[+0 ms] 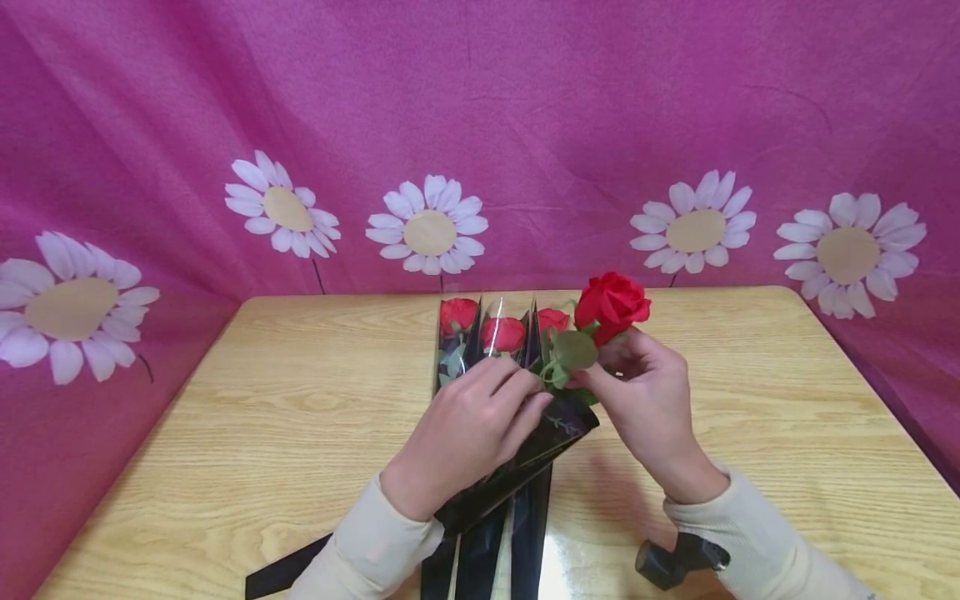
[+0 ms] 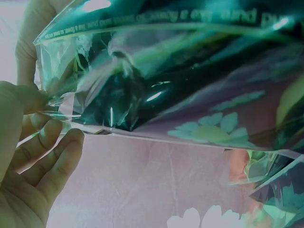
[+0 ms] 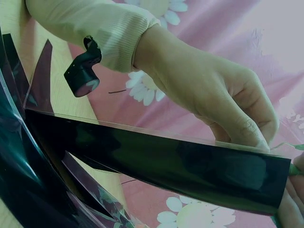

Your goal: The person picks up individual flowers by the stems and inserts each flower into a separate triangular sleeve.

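Note:
My right hand [image 1: 648, 392] pinches a red rose [image 1: 611, 307] just below its bloom, by the green leaves. The rose leans up to the right over the mouth of a black-and-clear flower sleeve [image 1: 525, 458]. With its fingertips, my left hand [image 1: 468, 421] pinches the sleeve's open edge; the left wrist view shows the clear film [image 2: 95, 111] between thumb and fingers. The lower stem is hidden by the sleeve and left hand. In the right wrist view, the sleeve [image 3: 166, 161] stretches out below my right hand [image 3: 213, 90].
Several wrapped red roses [image 1: 502, 333] lie side by side beneath the hands on the wooden table [image 1: 315, 400]. A black strip [image 1: 288, 567] pokes out by the left sleeve. A black wrist camera [image 1: 678, 560] hangs at the right cuff. Pink daisy-printed cloth [image 1: 540, 125] stands behind.

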Demonstrator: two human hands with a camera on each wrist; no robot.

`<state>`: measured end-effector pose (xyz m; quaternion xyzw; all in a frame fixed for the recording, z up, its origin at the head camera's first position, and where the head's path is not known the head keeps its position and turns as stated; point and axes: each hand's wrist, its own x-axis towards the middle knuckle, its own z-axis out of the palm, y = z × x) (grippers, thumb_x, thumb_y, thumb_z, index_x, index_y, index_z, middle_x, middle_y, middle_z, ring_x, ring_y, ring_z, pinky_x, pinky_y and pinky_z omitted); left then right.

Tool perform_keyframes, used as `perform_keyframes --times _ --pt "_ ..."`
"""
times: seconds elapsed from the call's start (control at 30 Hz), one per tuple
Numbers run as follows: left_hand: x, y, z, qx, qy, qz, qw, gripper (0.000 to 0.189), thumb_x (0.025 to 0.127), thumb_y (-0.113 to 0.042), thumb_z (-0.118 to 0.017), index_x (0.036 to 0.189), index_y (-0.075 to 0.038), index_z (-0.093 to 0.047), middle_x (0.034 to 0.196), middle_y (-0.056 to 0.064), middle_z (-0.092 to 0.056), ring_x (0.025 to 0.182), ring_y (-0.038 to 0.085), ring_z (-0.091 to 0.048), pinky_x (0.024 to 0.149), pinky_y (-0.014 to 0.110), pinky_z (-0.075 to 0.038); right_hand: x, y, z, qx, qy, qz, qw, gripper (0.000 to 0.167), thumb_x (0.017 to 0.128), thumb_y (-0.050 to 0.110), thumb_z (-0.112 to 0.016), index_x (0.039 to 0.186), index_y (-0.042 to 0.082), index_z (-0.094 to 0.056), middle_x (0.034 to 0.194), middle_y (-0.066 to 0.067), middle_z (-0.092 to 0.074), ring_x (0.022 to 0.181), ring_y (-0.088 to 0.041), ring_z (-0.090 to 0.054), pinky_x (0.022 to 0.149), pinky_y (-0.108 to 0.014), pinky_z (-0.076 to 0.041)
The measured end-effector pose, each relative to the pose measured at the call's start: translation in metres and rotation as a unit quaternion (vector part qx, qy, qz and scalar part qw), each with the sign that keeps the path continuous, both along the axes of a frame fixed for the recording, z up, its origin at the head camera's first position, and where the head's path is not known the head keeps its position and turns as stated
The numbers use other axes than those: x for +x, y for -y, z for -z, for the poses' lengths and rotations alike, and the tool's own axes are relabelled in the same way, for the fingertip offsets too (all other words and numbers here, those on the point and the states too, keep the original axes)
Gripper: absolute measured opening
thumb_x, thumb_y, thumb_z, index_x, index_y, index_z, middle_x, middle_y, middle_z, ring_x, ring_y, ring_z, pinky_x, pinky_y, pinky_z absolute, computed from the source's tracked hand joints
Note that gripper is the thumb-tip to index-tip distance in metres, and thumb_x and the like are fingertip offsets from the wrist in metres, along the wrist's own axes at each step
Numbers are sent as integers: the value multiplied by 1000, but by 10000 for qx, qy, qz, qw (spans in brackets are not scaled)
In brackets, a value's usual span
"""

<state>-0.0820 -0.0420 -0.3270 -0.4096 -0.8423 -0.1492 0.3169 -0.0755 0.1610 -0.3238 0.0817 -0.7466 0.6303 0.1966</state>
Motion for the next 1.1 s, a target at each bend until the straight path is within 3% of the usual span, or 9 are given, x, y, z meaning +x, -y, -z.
perform_keyframes --times 0.13,0.27,0.6,0.87,1.1 --pt "0 3 -2 13 -40 -50 10000 16 95 -28 -75 99 -13 -72 90 -2 -69 79 8 -63 78 20 -61 0 0 -2 186 141 -20 9997 27 87 5 -80 112 -3 -73 81 22 -74 76 -2 -74 70 -21 -62" --pt "0 4 -3 7 -62 -78 10000 16 95 -29 -75 100 -14 -72 91 -2 -69 79 8 -63 77 20 -61 0 -2 -3 394 259 -220 9986 25 88 7 -80 111 -1 -74 85 19 -76 78 -4 -74 71 -23 -62" --pt "1 6 -6 25 -197 -56 9998 17 94 -29 -76 100 -13 -72 91 -1 -71 80 10 -64 78 21 -61 -1 -4 -6 -68 552 -917 9942 34 93 6 -75 124 -4 -68 99 14 -78 84 -11 -78 76 -30 -65" --pt "1 5 -6 -12 -203 3 9998 15 96 -27 -73 100 -13 -73 90 -2 -70 79 8 -63 78 19 -60 -1 -3 -6 108 649 -861 9941 38 93 11 -77 129 1 -68 103 14 -77 89 -10 -78 78 -28 -64" --pt "4 2 -7 -16 -324 192 9993 15 94 -25 -75 101 -12 -73 90 -2 -70 81 9 -64 78 18 -59 -2 -4 -5 190 541 -711 9958 33 92 10 -78 122 -1 -70 96 17 -76 84 -9 -78 75 -29 -65"
